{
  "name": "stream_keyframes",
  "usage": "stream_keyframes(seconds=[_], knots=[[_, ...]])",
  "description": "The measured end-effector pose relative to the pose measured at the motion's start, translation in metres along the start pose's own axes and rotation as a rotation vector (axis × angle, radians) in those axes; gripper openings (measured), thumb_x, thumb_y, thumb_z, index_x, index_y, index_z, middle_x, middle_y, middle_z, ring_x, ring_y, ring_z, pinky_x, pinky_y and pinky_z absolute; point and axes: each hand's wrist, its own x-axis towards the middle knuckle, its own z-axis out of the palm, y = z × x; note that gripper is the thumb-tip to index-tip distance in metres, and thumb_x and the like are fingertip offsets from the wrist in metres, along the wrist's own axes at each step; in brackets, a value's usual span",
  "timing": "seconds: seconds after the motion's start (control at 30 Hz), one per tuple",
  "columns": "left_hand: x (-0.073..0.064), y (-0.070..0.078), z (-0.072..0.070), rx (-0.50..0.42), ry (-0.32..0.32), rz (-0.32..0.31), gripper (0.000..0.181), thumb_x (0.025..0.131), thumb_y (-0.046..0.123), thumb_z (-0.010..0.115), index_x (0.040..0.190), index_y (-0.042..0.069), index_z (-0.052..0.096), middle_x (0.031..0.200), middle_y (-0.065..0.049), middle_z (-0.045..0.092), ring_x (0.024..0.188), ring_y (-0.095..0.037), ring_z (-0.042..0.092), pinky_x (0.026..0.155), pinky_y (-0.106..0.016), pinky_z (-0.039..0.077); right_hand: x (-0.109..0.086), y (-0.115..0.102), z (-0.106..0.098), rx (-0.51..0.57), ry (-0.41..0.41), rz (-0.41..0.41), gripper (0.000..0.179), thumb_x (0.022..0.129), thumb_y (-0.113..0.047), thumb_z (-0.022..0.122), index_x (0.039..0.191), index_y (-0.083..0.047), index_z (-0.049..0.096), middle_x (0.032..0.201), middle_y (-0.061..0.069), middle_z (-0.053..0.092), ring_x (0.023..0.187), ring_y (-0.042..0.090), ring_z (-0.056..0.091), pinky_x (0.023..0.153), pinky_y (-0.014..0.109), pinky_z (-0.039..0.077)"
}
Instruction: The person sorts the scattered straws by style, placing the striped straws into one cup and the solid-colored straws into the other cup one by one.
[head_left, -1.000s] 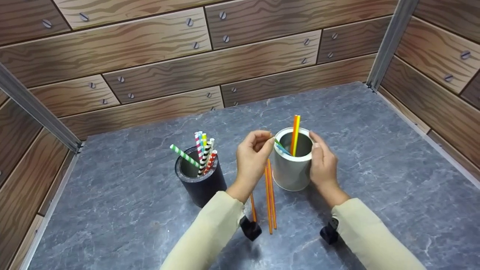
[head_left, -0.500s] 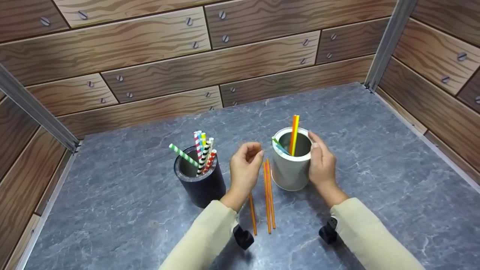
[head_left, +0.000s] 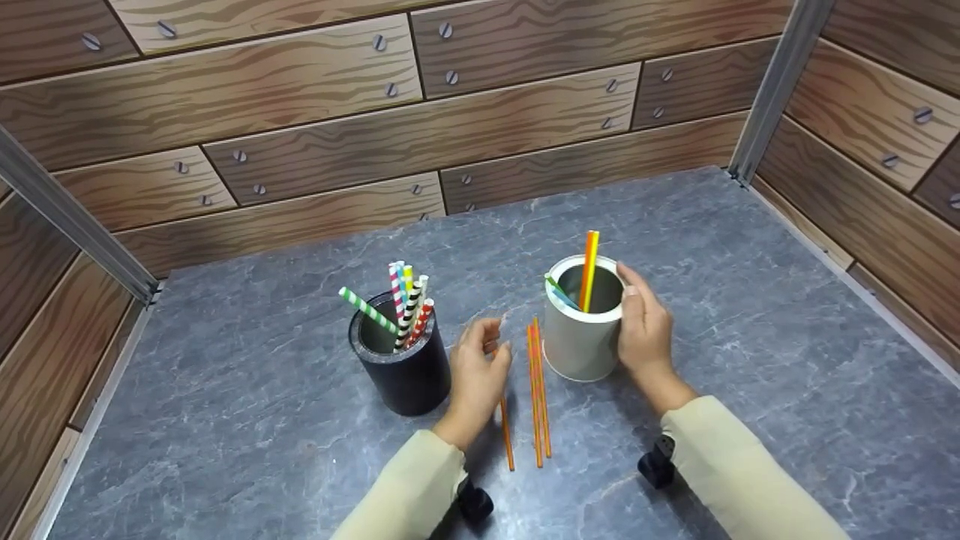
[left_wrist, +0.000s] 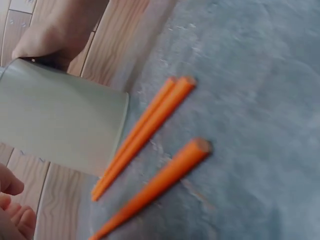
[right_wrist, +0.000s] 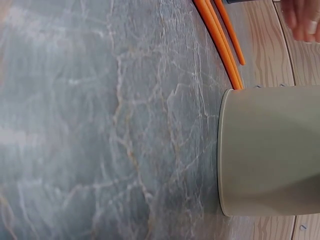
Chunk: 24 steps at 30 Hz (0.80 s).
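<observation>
In the head view my right hand (head_left: 646,337) grips the right side of a pale grey can (head_left: 581,349) with a white rim. Inside the can lean an orange straw (head_left: 586,270), a yellow straw (head_left: 592,266), a green straw (head_left: 553,283) and a blue straw (head_left: 566,298). My left hand (head_left: 478,379) is loosely curled with nothing in its fingers. It overlaps the upper end of a single orange straw (head_left: 507,439) on the table. Two more orange straws (left_wrist: 145,132) lie side by side next to the can, between it and the single one.
A black cup (head_left: 405,379) stands left of my left hand and holds several striped paper straws (head_left: 409,315). The grey marbled table (head_left: 247,375) is closed in by wood-patterned walls (head_left: 315,82) with metal corner posts (head_left: 780,90).
My left hand has let go of the green straw at the can's rim. It has moved left and toward me, over the single orange straw. The right hand stays on the can.
</observation>
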Motion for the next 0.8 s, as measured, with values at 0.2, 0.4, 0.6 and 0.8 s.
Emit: stream_keyframes(seconds=[0.2,0.4,0.6,0.8], knots=[[-0.008,-0.012,0.002,0.047,-0.015,-0.098,0.033,0.071,-0.007,0.065,0.104,-0.005,0.060,0.095,-0.019,0.061,0.085,-0.030,0.063,0.075,-0.034,0.055,0.000,0.000,0.001,0.006,0.005,-0.001,0.035,0.093,-0.004,0.038,0.121,0.004,0.058,0.120,0.018,0.060,0.114,0.033,0.054,0.097,0.015,0.038],[-0.011,-0.019,0.004,0.126,-0.035,-0.163,0.041,0.069,-0.005,0.069,0.109,-0.006,0.060,0.097,-0.017,0.059,0.080,-0.023,0.060,0.071,-0.030,0.054,0.000,0.000,0.001,0.023,0.007,-0.002,0.035,0.093,-0.003,0.039,0.121,0.004,0.058,0.121,0.018,0.060,0.115,0.031,0.054,0.097,0.013,0.037],[-0.012,-0.025,0.003,0.173,-0.071,-0.180,0.039,0.065,-0.004,0.070,0.103,-0.007,0.061,0.085,-0.011,0.057,0.075,-0.020,0.057,0.066,-0.025,0.050,0.000,0.000,0.001,0.038,0.012,-0.004,0.034,0.093,-0.002,0.040,0.121,0.004,0.058,0.121,0.017,0.060,0.114,0.014,0.054,0.096,0.010,0.036],[-0.013,-0.027,0.003,0.200,-0.097,-0.193,0.032,0.063,-0.003,0.071,0.094,-0.005,0.063,0.080,-0.007,0.057,0.072,-0.017,0.056,0.065,-0.023,0.048,0.000,-0.002,0.001,0.030,0.013,0.005,0.035,0.093,-0.003,0.039,0.121,0.004,0.058,0.121,0.018,0.060,0.115,0.022,0.054,0.097,0.012,0.037]])
